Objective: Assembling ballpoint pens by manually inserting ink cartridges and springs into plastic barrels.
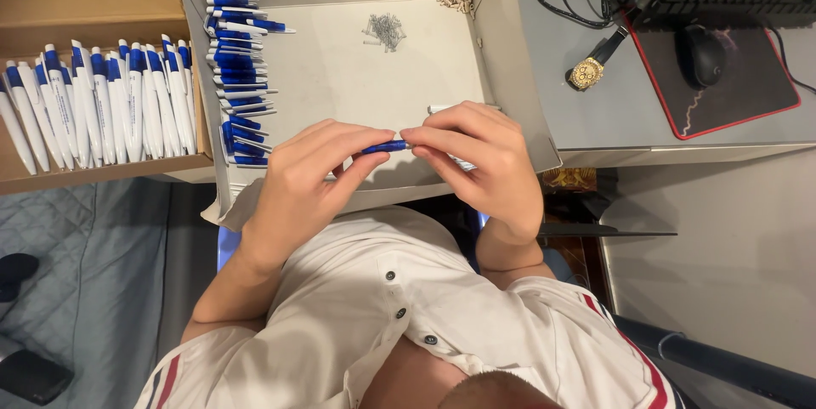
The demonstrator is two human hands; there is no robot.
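My left hand (306,184) pinches a blue pen part (384,147) between thumb and fingertips. My right hand (484,162) meets it from the right, fingertips on the same piece, with white pen bodies partly hidden under the fingers. Both hands hover over the near edge of a shallow white cardboard box (357,77). Inside the box, a column of blue-and-white pen parts (236,69) lies along the left wall, and a small heap of metal springs (384,31) sits near the back.
A brown cardboard box (93,1) at left holds a row of assembled white-and-blue pens (102,103). At right, a grey desk carries a gold wristwatch (588,71), a black mouse (702,53) on a red-edged pad, a keyboard and cables.
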